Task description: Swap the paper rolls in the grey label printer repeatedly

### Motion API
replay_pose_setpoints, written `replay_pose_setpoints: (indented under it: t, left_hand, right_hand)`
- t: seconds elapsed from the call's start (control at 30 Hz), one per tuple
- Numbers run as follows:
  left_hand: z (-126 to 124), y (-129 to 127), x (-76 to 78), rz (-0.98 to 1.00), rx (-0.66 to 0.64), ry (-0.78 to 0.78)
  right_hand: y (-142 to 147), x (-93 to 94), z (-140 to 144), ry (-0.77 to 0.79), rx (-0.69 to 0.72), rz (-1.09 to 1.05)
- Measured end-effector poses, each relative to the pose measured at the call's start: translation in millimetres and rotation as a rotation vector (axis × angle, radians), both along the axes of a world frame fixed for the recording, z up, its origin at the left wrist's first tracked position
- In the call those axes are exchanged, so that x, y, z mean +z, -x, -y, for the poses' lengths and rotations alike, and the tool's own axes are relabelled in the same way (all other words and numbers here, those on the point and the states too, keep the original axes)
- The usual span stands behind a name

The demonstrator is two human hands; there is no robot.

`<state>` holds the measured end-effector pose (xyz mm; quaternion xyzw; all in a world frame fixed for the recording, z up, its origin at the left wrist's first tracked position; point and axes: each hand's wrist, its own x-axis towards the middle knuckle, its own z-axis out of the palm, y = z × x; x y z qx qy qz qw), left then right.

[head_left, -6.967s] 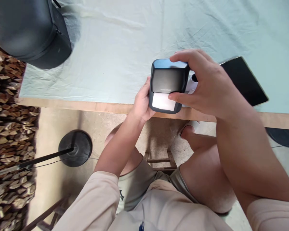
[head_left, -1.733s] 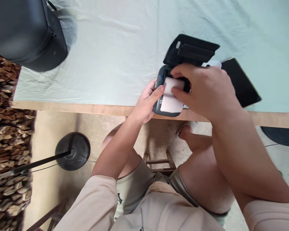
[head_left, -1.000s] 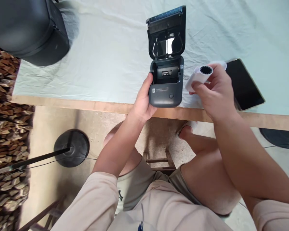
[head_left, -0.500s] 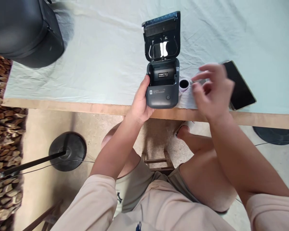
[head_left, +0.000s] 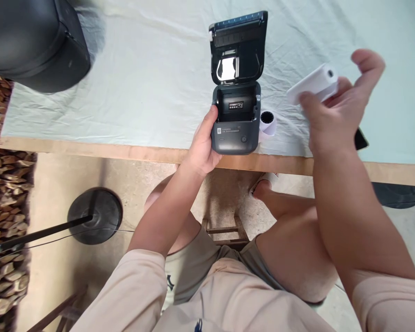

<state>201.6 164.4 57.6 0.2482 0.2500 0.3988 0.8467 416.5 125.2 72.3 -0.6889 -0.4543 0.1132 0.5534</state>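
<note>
Our right hand point(head_left: 335, 115) holds a white roll point(head_left: 313, 85) in its fingers, up at the right of the frame. The open printer point(head_left: 235, 117) sits to its left, gripped by our left hand point(head_left: 202, 147). The roll's long side points toward it.

Left hand point(head_left: 202, 150) clasped (right hand point(head_left: 335, 113) raised).

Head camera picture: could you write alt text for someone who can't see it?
Seen from above, a person's left hand steadies a small dark printer, lid open, at the table edge, while the right hand holds a white paper roll up beside it. A near-empty roll core lies by the printer on the pale cloth.
</note>
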Motion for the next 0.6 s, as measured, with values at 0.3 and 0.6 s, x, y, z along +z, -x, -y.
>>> replay_pose_setpoints:
  t: [0.3,0.6]
  left_hand:
    - [4,-3,5.8,-0.113,-0.007,-0.119]
    - [6,-3,6.2,-0.136,-0.004,-0.202]
  right_hand:
    - [36,43.2,12,-0.254,0.167,0.213]
    - [65,38.4,0,0.194,0.293,0.675]
